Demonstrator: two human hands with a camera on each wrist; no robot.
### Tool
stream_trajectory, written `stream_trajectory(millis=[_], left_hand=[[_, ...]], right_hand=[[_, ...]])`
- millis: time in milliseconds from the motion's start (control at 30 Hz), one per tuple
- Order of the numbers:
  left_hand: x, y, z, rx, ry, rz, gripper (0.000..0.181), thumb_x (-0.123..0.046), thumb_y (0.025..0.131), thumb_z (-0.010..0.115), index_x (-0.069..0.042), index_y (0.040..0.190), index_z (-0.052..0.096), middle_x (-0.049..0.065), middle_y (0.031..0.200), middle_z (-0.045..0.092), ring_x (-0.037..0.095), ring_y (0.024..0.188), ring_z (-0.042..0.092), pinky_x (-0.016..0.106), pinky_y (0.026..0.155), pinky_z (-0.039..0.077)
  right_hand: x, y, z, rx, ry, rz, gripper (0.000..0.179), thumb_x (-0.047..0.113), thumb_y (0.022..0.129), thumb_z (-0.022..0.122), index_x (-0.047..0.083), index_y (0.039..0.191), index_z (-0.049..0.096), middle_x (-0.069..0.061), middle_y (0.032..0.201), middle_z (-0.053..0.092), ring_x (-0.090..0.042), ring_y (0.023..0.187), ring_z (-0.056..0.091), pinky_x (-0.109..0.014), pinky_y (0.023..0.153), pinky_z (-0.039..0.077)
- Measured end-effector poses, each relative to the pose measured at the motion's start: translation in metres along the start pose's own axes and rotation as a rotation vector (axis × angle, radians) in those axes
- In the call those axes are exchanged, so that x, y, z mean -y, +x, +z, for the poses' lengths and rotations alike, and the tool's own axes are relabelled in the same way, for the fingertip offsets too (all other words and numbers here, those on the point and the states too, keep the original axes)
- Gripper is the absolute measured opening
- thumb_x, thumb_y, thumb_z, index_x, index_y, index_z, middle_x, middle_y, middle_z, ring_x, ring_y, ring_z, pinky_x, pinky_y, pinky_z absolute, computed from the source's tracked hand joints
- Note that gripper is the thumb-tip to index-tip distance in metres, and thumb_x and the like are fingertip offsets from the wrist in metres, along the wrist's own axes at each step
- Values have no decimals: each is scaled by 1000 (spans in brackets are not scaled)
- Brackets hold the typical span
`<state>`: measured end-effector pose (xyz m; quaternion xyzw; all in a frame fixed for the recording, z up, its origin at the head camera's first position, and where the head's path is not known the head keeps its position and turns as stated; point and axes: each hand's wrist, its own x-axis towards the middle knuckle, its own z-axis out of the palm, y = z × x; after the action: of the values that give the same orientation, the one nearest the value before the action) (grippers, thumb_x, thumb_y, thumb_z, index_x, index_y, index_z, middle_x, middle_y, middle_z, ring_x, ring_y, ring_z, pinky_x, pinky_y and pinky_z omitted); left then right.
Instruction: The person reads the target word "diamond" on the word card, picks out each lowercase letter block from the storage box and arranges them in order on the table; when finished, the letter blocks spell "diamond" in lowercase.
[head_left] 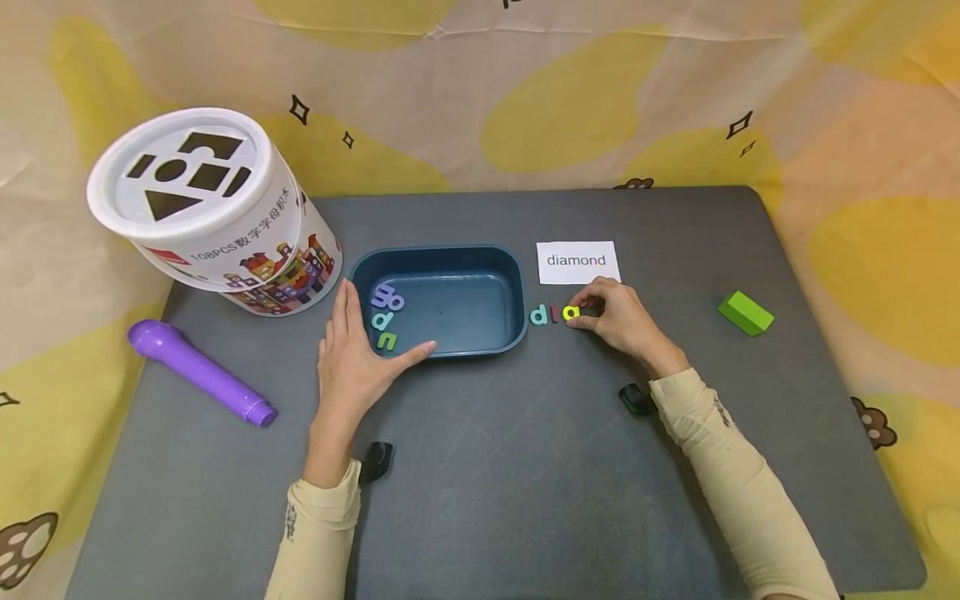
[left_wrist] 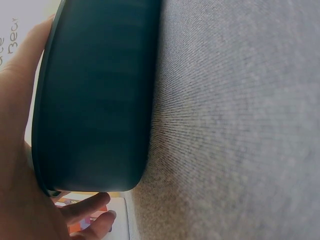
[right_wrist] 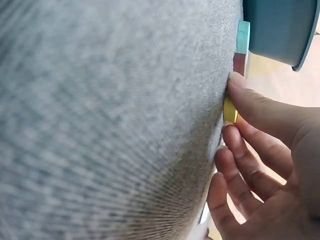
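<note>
My right hand [head_left: 618, 319] pinches a yellow letter "a" [head_left: 572, 312] between thumb and fingertips, down at the table. Left of it in a row stand a red letter "i" [head_left: 556, 313] and a teal letter "d" [head_left: 538, 315]; the right wrist view shows the yellow letter's edge [right_wrist: 229, 110] beside the thumb. My left hand [head_left: 352, 358] rests against the near left corner of a blue tray [head_left: 480, 333], fingers straight along its side and thumb over the front rim. Inside the tray lie a purple "m" [head_left: 382, 297], a purple "o" [head_left: 395, 302], a teal "d" [head_left: 382, 321] and a green "n" [head_left: 387, 341].
A white card [head_left: 576, 263] printed "diamond" lies just behind the letter row. Back left stands a large lidded bucket [head_left: 285, 275], with a purple microphone-shaped object [head_left: 202, 372] in front. To the right sits a green block [head_left: 746, 313]. A patterned cloth [head_left: 465, 100] hangs behind the table.
</note>
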<state>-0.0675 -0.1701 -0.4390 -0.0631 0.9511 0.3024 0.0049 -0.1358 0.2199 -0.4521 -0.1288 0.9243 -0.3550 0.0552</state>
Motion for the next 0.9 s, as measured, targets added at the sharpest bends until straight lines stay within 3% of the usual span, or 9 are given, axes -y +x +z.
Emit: stream_trajectory(millis=[267, 467, 633, 800, 900], left_hand=[[0, -1, 0, 4, -4, -4, 146, -83, 70, 80, -21, 172, -4, 6, 181, 1, 42, 160, 23, 72, 124, 21], [0, -1, 0, 8, -5, -5, 147, -83, 70, 80, -22, 172, -5, 8, 181, 3, 42, 161, 22, 72, 124, 20], [0, -1, 0, 5, -6, -4, 147, -83, 70, 80, -22, 172, -5, 8, 181, 3, 43, 159, 24, 72, 124, 21], [1, 0, 0, 10, -5, -5, 147, -84, 69, 80, -21, 172, -5, 7, 181, 2, 43, 161, 23, 74, 124, 20], [1, 0, 0, 9, -9, -6, 147, -83, 69, 80, -21, 172, -5, 7, 181, 1, 42, 162, 22, 75, 124, 18]], right_hand=[[6, 3, -5, 55, -29, 39, 28, 10, 84, 91, 2, 107, 78, -14, 105, 69, -30, 99, 64, -43, 90, 50], [16, 7, -10, -16, 13, 30, 36, 12, 83, 92, 2, 113, 76, -16, 108, 70, -32, 100, 63, -44, 90, 49], [37, 14, -1, -100, 102, -53, 30, 12, 88, 88, 0, 113, 75, -15, 108, 71, -30, 101, 63, -44, 87, 54], [66, 20, 12, -196, 131, -214, 19, 7, 91, 83, 1, 107, 76, -13, 102, 73, -29, 101, 63, -46, 85, 52], [85, 23, 21, -196, 132, -299, 18, 5, 91, 83, 2, 107, 75, -16, 104, 72, -32, 101, 62, -49, 86, 52]])
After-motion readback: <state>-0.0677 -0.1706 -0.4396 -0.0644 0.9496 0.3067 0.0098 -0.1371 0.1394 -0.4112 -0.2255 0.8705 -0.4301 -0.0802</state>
